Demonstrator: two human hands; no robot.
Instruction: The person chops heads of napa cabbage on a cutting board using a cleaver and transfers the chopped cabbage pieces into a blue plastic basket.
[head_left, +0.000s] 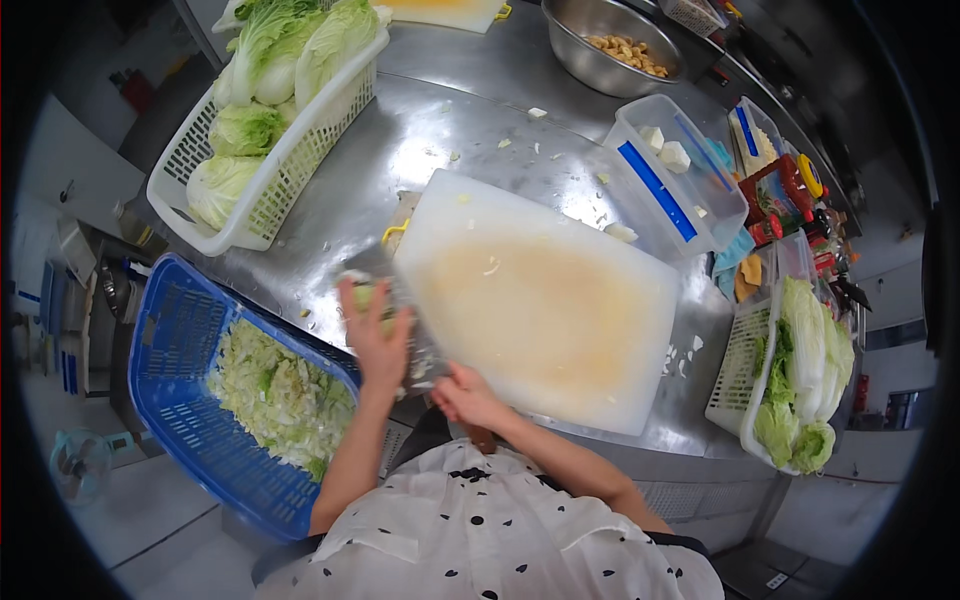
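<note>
My right hand (466, 397) grips the handle end of a broad-bladed cleaver (427, 345), whose blade lies along the left edge of a white cutting board (540, 300). Over the blade, my left hand (375, 337) is spread, blurred, on pale green pieces of cabbage. A few small scraps lie on the board, which has a yellowish stain in its middle. Below and left of my left hand, chopped cabbage (285, 397) fills part of a blue plastic basket (180, 450).
Whole napa cabbages (221, 187) fill a white basket (259, 217) at upper left; more stand in a white basket (739, 375) at right. A steel bowl (570, 56), a clear plastic container (705, 217) and sauce packages (776, 195) stand beyond the board. White scraps dot the steel table (480, 112).
</note>
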